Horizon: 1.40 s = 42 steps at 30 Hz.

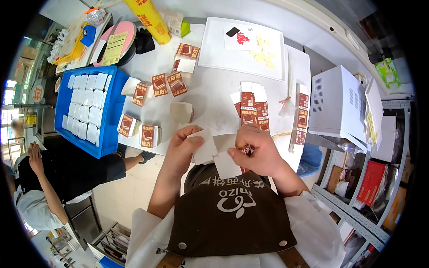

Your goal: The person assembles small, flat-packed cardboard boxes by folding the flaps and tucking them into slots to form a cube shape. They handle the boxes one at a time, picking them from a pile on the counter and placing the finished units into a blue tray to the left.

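Just above my apron, both hands grip a small cardboard box (227,164) whose white faces and flaps stand apart. My left hand (182,148) pinches a white flap between thumb and fingers. On the other side my right hand (258,152) is curled round the printed part, and a bit of brown shows under its fingers. Beyond the right hand lies a stack of flat brown-and-white box blanks (254,107). Past the left hand stands a box with plain pale sides (181,111). Several brown printed boxes (148,135), shaped and with flaps up, stand farther left.
A blue crate (105,114) of white lidded containers is at the left. The far side holds a white tray (210,51) with small yellow and red pieces, and a yellow roll (149,20). A white appliance (337,100) stands right; another person (44,178) is at the left.
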{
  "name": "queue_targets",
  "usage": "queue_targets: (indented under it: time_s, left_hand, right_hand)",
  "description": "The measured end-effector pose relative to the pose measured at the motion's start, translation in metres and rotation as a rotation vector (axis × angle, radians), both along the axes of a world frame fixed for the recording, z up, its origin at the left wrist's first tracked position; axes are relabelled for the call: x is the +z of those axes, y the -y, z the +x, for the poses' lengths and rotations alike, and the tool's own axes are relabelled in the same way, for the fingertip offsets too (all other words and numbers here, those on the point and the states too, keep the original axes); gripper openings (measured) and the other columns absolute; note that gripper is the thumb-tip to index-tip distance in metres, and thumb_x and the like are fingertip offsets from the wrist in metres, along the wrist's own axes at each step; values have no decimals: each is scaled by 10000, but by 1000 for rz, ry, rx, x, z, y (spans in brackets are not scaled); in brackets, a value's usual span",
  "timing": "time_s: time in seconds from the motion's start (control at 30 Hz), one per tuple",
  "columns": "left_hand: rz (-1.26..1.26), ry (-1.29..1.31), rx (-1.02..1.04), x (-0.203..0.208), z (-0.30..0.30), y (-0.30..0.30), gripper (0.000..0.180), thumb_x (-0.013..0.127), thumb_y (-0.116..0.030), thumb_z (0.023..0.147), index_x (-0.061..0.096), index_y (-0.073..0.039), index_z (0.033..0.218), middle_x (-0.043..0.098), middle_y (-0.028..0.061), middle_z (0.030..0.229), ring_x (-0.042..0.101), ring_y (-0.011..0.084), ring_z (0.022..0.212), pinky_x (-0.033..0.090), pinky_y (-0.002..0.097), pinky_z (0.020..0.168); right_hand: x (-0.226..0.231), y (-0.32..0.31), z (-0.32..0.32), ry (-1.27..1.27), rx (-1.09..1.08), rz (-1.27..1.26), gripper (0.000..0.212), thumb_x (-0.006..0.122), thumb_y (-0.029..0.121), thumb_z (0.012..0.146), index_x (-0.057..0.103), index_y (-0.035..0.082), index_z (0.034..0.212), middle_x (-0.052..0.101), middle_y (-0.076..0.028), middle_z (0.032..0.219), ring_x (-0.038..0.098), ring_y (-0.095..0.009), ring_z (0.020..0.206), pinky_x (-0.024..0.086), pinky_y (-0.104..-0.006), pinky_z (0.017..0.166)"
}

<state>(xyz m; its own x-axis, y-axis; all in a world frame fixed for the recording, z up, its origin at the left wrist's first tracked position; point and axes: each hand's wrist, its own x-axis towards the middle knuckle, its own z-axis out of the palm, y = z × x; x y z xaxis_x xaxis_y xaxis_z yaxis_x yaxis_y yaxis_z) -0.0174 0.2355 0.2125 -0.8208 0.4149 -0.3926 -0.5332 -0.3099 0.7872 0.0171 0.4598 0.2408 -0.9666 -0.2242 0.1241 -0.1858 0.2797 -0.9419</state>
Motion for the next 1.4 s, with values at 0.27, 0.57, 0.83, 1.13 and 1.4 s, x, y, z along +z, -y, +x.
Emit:
queue_targets:
  time_s: [0.27, 0.57, 0.83, 1.13, 1.4]
  left_hand:
    - [-197, -136, -96, 21, 4, -6, 98, 585, -75, 859, 598, -5, 791, 550, -49, 726, 477, 25, 685, 392, 217, 603]
    - [-320, -304, -362, 17, 2, -1, 168, 562, -110, 853, 631, 41, 878, 580, 39, 818, 514, 122, 806, 413, 281, 716]
    - [-522, -642, -581, 18, -5, 1, 204, 561, -117, 894, 601, 25, 1034, 561, 106, 871, 503, 217, 862, 414, 346, 796]
    - [-768, -951, -345, 36, 5, -23, 638, 876, -320, 673, 585, -66, 1181, 637, 111, 1117, 576, 335, 1084, 461, 417, 926]
    - [-582, -856, -203, 13, 9, -16, 763, 898, -384, 649, 554, -36, 1234, 629, 120, 1145, 609, 270, 1055, 480, 383, 903]
  right_hand:
    - [-2, 6, 0, -142, 15, 12, 330, 747, -41, 669, 439, 78, 655, 477, -34, 615, 474, -233, 612, 399, -336, 619]
    - [-21, 7, 4, 76, -87, -144, 256, 716, 0, 800, 493, 49, 685, 500, -30, 633, 483, -157, 599, 384, -289, 580]
    - [-39, 6, 1, 166, -140, -407, 218, 603, 25, 940, 511, 40, 743, 482, 40, 679, 427, -41, 635, 350, -233, 568]
    - [-42, 2, -4, 273, -195, -423, 269, 594, 115, 977, 497, 53, 734, 488, 51, 686, 414, -21, 635, 344, -216, 571]
    - [-49, -6, 1, 564, -97, -725, 215, 523, 225, 1031, 573, 46, 924, 562, 8, 903, 517, -41, 849, 424, -215, 753]
